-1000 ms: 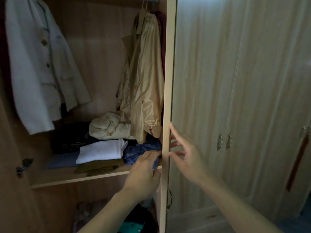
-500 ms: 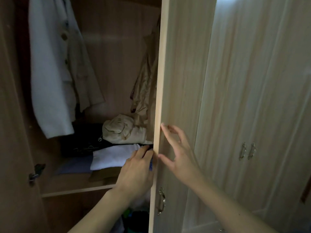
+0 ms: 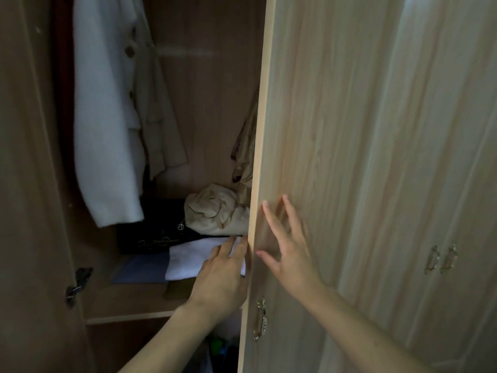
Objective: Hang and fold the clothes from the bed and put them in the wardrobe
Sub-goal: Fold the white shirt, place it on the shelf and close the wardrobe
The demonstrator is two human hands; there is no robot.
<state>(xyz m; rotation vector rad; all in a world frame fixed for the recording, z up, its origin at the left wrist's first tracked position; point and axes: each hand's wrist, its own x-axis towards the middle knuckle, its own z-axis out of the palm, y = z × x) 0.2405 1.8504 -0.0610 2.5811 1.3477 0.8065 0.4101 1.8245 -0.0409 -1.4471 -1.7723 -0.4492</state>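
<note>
I am closing the wardrobe door (image 3: pixel 309 130): my right hand (image 3: pixel 289 254) presses it flat, my left hand (image 3: pixel 223 275), fingers straight, must leave the folded clothes (image 3: pixel 193 259) first.

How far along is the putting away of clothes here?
Nearly done, it seems. A white jacket hangs inside, and a folded white garment lies stacked on the shelf. The right hand lies flat on the wardrobe door; the left hand is at its edge. The bed is out of view.
</note>
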